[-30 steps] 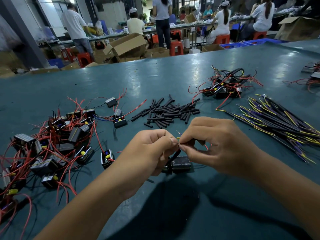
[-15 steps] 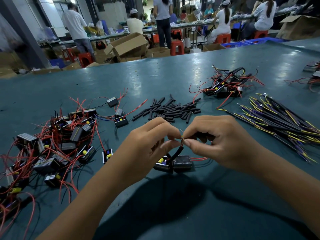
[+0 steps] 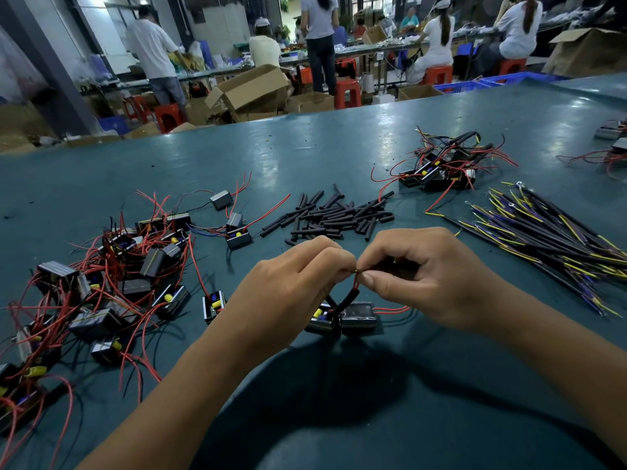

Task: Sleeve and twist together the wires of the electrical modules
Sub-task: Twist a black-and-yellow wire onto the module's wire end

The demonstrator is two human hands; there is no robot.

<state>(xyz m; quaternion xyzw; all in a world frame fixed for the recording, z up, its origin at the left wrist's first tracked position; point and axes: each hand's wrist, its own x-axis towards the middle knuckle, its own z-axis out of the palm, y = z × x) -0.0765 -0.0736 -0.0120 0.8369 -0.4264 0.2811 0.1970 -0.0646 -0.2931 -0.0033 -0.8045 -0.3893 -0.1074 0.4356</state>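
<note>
Two small black modules (image 3: 342, 318) lie side by side on the green table, just below my hands. A red wire in a black sleeve (image 3: 349, 296) rises from them to my fingertips. My left hand (image 3: 288, 290) and my right hand (image 3: 424, 276) meet above the modules, and both pinch the bare wire ends (image 3: 356, 272) between thumb and forefinger. A second red wire (image 3: 393, 309) trails from the modules to the right, under my right hand.
A tangle of modules with red wires (image 3: 101, 283) covers the left of the table. Loose black sleeves (image 3: 332, 217) lie beyond my hands. Another module cluster (image 3: 441, 167) and a bundle of black, yellow and purple leads (image 3: 549, 239) lie at right. People work at benches behind.
Both hands have risen a little above the modules, and the sleeved wire is pulled straighter. The fingertips have closed in tighter on the wire ends.
</note>
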